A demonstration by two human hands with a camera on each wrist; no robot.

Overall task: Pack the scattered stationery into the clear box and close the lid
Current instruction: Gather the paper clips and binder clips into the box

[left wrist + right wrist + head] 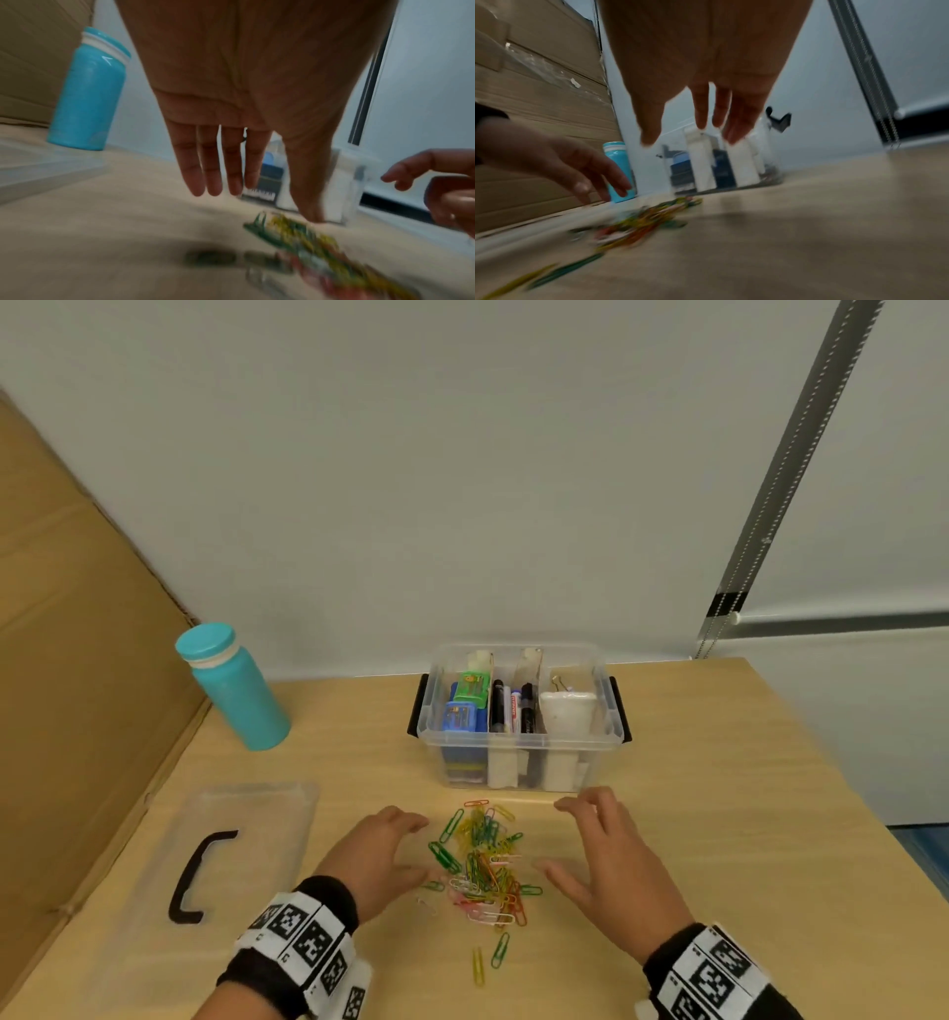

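A heap of coloured paper clips (pixel 482 862) (pixel 308 243) (pixel 644 221) lies on the wooden table in front of the clear box (pixel 518 716) (pixel 721 162). The box stands open and holds markers, small blue and green cases and white paper dividers. Its clear lid (pixel 221 855) with a black handle lies flat to the left. My left hand (pixel 382 850) (pixel 231 162) hovers just left of the heap, fingers straight, holding nothing. My right hand (pixel 608 852) (pixel 706 105) hovers just right of it, fingers spread, also empty.
A teal bottle (pixel 231 688) (pixel 87 91) stands at the back left, beside a large cardboard sheet (pixel 67 660) leaning along the table's left side. Two stray clips (pixel 490 955) lie near the front edge. A white wall rises behind the box.
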